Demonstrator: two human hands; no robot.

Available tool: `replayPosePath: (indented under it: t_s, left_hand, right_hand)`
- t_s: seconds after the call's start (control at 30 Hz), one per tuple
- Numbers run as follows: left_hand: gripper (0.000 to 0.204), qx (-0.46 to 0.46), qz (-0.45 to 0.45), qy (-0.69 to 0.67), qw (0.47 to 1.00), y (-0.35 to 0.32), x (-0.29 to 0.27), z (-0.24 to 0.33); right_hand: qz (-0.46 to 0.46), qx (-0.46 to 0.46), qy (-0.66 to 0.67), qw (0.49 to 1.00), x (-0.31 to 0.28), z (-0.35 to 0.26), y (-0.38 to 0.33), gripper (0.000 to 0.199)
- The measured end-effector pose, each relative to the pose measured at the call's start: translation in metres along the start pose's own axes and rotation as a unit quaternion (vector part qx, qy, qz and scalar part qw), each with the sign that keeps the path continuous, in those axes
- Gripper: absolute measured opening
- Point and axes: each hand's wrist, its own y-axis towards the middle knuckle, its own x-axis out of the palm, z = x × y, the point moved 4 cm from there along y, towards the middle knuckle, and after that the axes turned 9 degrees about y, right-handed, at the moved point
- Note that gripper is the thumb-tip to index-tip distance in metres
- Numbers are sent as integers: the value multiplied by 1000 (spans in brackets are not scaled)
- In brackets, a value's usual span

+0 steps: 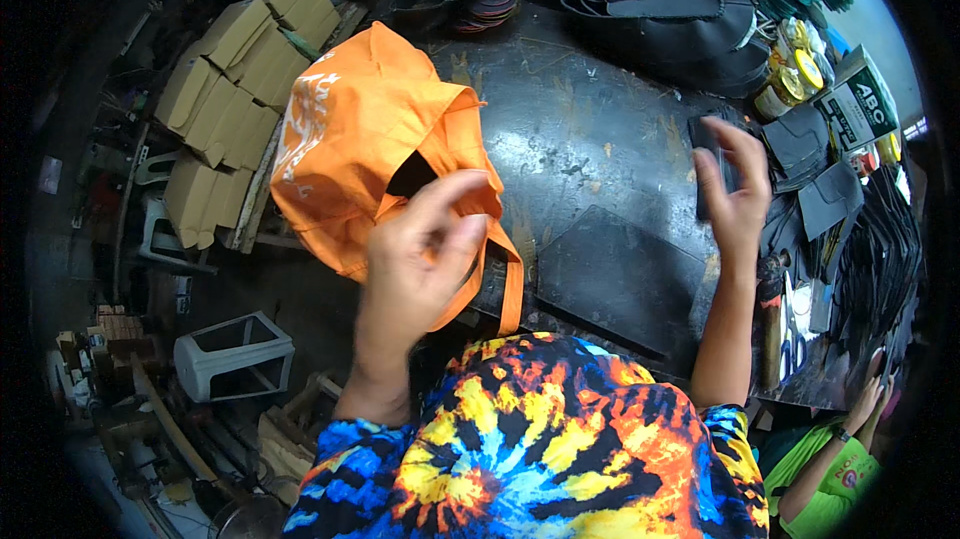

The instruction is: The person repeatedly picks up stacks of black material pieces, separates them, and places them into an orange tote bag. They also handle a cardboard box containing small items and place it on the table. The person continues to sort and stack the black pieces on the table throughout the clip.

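Observation:
An orange cloth bag (pixel 350 129) with pale printing and strap handles lies slumped at the left edge of the dark work table (pixel 570 89). Its mouth faces my left hand (pixel 420 249), which hovers in front of it with thumb and fingers curved apart and nothing between them. Whether the fingertips touch the cloth I cannot tell. Over the right side of the table my right hand (pixel 735 184) is raised, thumb and fingers spread, holding nothing. Just behind it is a dark flat piece (pixel 704 139), partly hidden. A black flat sheet (pixel 620 274) lies between my arms.
Black leather-like pieces (pixel 665 24) are heaped at the back. Jars (pixel 785 89), a green-and-white can (pixel 860 104), scissors (pixel 792 324) and black strips (pixel 875 249) crowd the right. Cardboard boxes (pixel 225 89) and an overturned plastic stool (pixel 235 357) are left. Another person's green shirt (pixel 830 479) shows lower right.

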Motion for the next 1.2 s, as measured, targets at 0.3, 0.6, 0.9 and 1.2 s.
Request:
replayPosePath:
  t_s: [0.3,0.6,0.9,1.2]
  left_hand:
    - [41,51,216,357,907,-8,-56,-45]
    - [38,168,41,91,981,42,-98,6]
    - [21,185,53,103,976,51,-105,53]
    - [25,221,72,19,973,49,-98,57]
  right_hand:
    - [-401,24,328,855,160,-75,-32,37]
    - [-71,31,293,953,94,-18,38,6]
    - [6,-109,47,993,53,-51,60,12]
    - [-420,-56,109,899,92,-116,5,18]
